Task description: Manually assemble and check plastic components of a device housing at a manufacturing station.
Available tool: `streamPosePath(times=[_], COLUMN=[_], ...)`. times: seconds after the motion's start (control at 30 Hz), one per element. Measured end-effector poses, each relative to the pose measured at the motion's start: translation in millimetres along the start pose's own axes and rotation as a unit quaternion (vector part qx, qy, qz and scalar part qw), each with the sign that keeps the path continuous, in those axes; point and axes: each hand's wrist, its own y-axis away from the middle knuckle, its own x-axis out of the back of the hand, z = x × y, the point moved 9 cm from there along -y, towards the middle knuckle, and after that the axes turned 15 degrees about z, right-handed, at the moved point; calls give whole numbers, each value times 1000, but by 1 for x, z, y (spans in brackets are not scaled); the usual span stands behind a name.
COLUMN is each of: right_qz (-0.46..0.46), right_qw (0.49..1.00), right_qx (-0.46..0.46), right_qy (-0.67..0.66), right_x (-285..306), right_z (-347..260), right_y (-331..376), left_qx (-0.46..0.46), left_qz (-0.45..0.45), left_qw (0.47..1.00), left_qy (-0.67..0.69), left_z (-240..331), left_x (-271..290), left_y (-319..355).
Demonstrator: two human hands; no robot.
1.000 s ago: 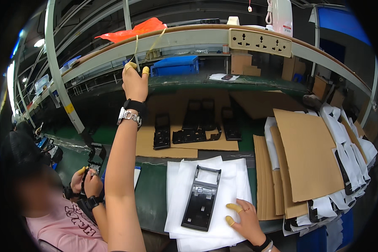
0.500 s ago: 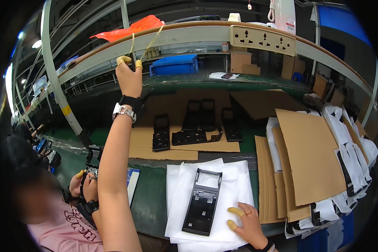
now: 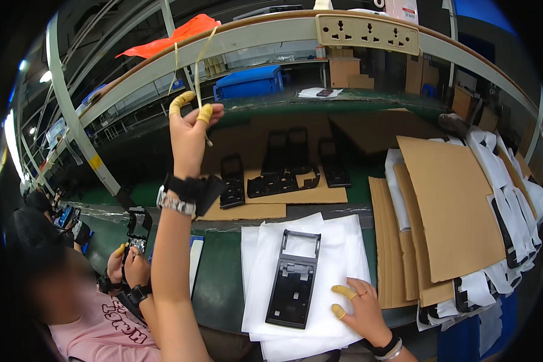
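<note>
Resting on the white sheets [image 3: 335, 259], my right hand [image 3: 363, 311] is empty, fingers loosely spread; the black frame [image 3: 292, 286] lies just to its left on those sheets, long axis running away from me. From my raised left hand [image 3: 190, 142] the frame is farther, below and rightward; a pale cord [image 3: 198, 72] passes that parted thumb, but whether I grip it I cannot tell.

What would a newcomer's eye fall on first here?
The bright red-orange sheet on the overhead shelf, upper left, leaps out. Next comes the raised left grip, in yellow finger cots, beside a pale hanging strip. Below, a black housing contrasts with white sheets.
</note>
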Motion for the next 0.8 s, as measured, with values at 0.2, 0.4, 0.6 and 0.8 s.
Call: streamPosePath(times=[0.2, 0.4, 0.6, 0.8], right_qz=[20, 15, 5, 7], right_qw=[1000, 1000, 1000, 1000], right_qx=[5, -6, -22, -22], right_qy=[-18, -12, -2, 0], right_x=[2, 1, -1, 0], right_z=[2, 1, 0, 3], right_y=[-3, -1, 2, 1], left_qx=[31, 20, -227, -140], left_qz=[-103, -24, 201, 145], left_qw=[993, 997, 928, 954], left_qy=[40, 67, -218, -223], left_z=[22, 23, 19, 13], left_x=[-26, -12, 38, 14], left_y=[77, 67, 7, -48])
